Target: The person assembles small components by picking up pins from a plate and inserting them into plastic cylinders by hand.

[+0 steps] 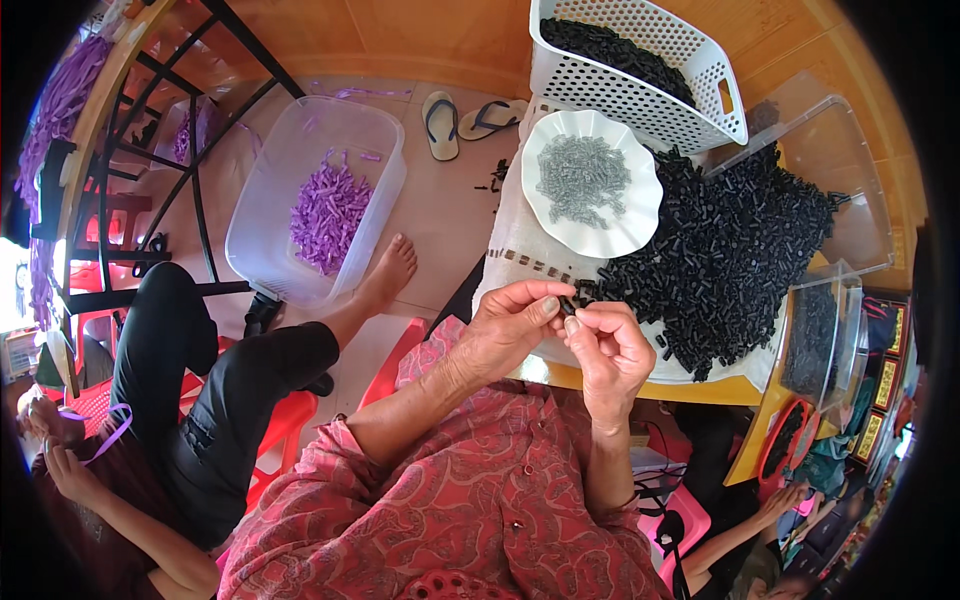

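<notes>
Fingertips (548, 305) of both hands pinch one small black piece (570, 301), frame centre; black pile (730, 260) right, white dish (590, 185) above.

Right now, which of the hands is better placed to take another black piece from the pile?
The right hand, probably. It sits beside the pile of small black tubes, while the left hand is on the far side from it. Both hands pinch one small black piece between their fingertips.
</notes>
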A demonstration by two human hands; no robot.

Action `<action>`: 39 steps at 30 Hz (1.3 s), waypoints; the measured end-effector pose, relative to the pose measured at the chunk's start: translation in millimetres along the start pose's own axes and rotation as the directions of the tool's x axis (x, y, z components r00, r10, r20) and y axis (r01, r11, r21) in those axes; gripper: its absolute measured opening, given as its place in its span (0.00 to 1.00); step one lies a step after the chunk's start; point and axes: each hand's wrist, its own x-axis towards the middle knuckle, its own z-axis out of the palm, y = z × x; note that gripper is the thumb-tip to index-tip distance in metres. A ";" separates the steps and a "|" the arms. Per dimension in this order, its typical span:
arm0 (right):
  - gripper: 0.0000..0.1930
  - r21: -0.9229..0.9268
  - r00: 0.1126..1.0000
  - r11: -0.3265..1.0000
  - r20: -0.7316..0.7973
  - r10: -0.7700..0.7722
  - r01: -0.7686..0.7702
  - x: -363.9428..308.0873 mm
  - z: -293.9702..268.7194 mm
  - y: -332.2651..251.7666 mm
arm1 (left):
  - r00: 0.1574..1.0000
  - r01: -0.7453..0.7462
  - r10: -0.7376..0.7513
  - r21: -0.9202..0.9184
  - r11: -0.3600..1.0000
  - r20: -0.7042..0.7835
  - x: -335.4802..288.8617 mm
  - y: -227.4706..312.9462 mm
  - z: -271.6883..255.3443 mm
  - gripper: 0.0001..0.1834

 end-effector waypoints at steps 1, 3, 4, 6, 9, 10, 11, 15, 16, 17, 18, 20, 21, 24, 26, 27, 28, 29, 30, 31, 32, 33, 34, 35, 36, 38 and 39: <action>0.06 0.019 1.000 1.000 -0.002 0.020 -0.020 0.3 -0.3 0.0 | 1.000 0.001 -0.001 -0.016 1.000 0.010 -0.1 -1.2 -1.2 0.13; 0.06 -0.003 1.000 1.000 0.002 0.019 -0.019 0.1 -1.3 3.0 | 1.000 0.002 -0.002 -0.033 0.999 0.020 0.5 -1.9 0.1 0.14; 0.05 -0.025 1.000 1.000 0.004 0.017 -0.017 0.0 -1.5 4.2 | 1.000 0.002 -0.003 -0.029 1.000 -0.019 1.1 -1.1 3.3 0.14; 0.05 -0.016 1.000 1.000 0.007 0.021 -0.021 0.3 -0.1 3.4 | 0.998 0.001 -0.003 -0.026 1.000 -0.058 1.4 -0.7 4.5 0.15; 0.06 -0.014 0.999 0.999 0.014 0.034 -0.034 0.3 0.0 2.5 | 0.998 -0.006 0.005 -0.018 1.000 -0.064 0.8 -1.3 2.7 0.14; 0.06 -0.020 0.999 0.999 0.019 0.044 -0.044 0.2 -0.2 2.6 | 0.998 -0.006 0.006 -0.001 1.000 -0.068 0.3 -1.3 2.2 0.13; 0.06 -0.020 0.999 0.999 0.019 0.044 -0.044 0.1 1.0 2.7 | 0.997 -0.006 0.007 0.016 1.000 -0.071 0.0 -1.3 2.0 0.13; 0.06 -0.066 0.999 0.997 -0.001 -0.034 0.033 -2.6 4.8 6.7 | 0.996 -0.007 0.008 0.018 1.000 -0.091 -0.2 0.3 2.5 0.12; 0.07 -0.015 1.000 1.000 -0.010 0.006 -0.006 -3.3 4.7 7.7 | 0.996 0.000 0.001 0.006 1.000 -0.086 0.0 1.7 3.5 0.12; 0.07 -0.015 1.000 1.000 -0.010 0.005 -0.006 -3.7 4.5 7.1 | 0.997 0.006 -0.006 -0.006 1.000 -0.082 0.0 2.9 4.7 0.12; 0.07 -0.001 1.000 1.000 -0.011 0.026 -0.026 -4.3 4.3 6.5 | 0.997 0.004 -0.005 -0.006 1.000 -0.082 -0.1 3.5 6.0 0.12; 0.07 0.013 0.999 0.999 -0.011 0.047 -0.047 -4.6 4.6 6.8 | 0.992 0.023 -0.027 -0.030 0.999 -0.127 -0.2 4.1 8.3 0.13; 0.07 0.017 0.999 0.999 -0.009 0.040 -0.040 -4.5 5.0 7.6 | 0.992 0.022 -0.026 -0.030 0.999 -0.127 -0.3 4.4 8.8 0.13; 0.07 0.020 1.000 0.999 -0.006 0.027 -0.027 -4.6 5.5 7.8 | 0.991 0.022 -0.025 -0.027 0.999 -0.129 -0.4 4.0 8.9 0.12; 0.07 0.021 1.000 1.000 -0.006 0.021 -0.021 -4.4 5.9 7.8 | 0.990 0.014 -0.016 -0.011 1.000 -0.143 -0.3 1.8 7.0 0.12; 0.07 0.015 1.000 1.000 -0.008 0.015 -0.015 -4.3 5.9 8.1 | 0.990 0.014 -0.016 -0.011 1.000 -0.143 -0.3 1.5 6.9 0.12; 0.07 0.009 1.000 1.000 -0.009 0.009 -0.009 -4.3 5.9 8.4 | 0.990 0.011 -0.011 -0.002 1.000 -0.140 -0.3 1.2 6.8 0.12; 0.07 0.010 1.000 1.000 -0.009 0.009 -0.009 -4.2 5.5 8.7 | 0.991 0.007 -0.006 0.008 1.000 -0.136 -0.3 0.8 6.5 0.12; 0.07 0.005 1.000 1.000 -0.006 -0.003 0.003 -4.0 5.0 9.1 | 0.991 0.008 -0.006 0.008 1.000 -0.136 -0.3 0.2 5.5 0.12; 0.07 0.000 1.000 1.000 -0.002 -0.014 0.014 -3.9 4.6 9.5 | 0.992 -0.001 0.003 0.019 1.000 -0.123 -0.4 -0.7 4.0 0.12; 0.07 0.000 1.000 1.000 -0.003 -0.014 0.014 -3.9 4.2 10.1 | 0.994 -0.009 0.012 0.031 0.999 -0.109 -0.5 -1.3 3.2 0.12; 0.07 -0.029 1.000 0.999 -0.006 -0.022 0.022 -3.8 3.8 11.3 | 0.994 -0.008 0.011 0.031 0.999 -0.109 -0.5 -1.9 3.0 0.12; 0.07 -0.058 0.999 0.998 -0.009 -0.031 0.030 -3.6 3.4 12.1 | 0.994 -0.018 0.023 0.044 0.999 -0.108 -0.6 -2.5 3.0 0.11; 0.07 -0.057 0.999 0.998 -0.010 -0.031 0.030 -3.5 4.6 11.4 | 0.994 -0.029 0.035 0.058 0.998 -0.108 -0.7 -3.0 2.9 0.11; 0.06 -0.086 0.998 0.995 -0.026 -0.054 0.051 -3.5 7.2 9.6 | 0.994 -0.028 0.034 0.058 0.998 -0.108 -0.9 -3.3 2.6 0.11; 0.06 -0.114 0.996 0.991 -0.043 -0.077 0.072 -3.8 7.4 8.9 | 0.993 -0.021 0.029 0.063 0.998 -0.118 -1.4 -3.7 1.8 0.11; 0.06 -0.118 0.998 0.992 -0.035 -0.057 0.053 -3.9 5.6 9.3 | 0.993 -0.021 0.028 0.063 0.998 -0.118 -1.3 -4.1 2.0 0.11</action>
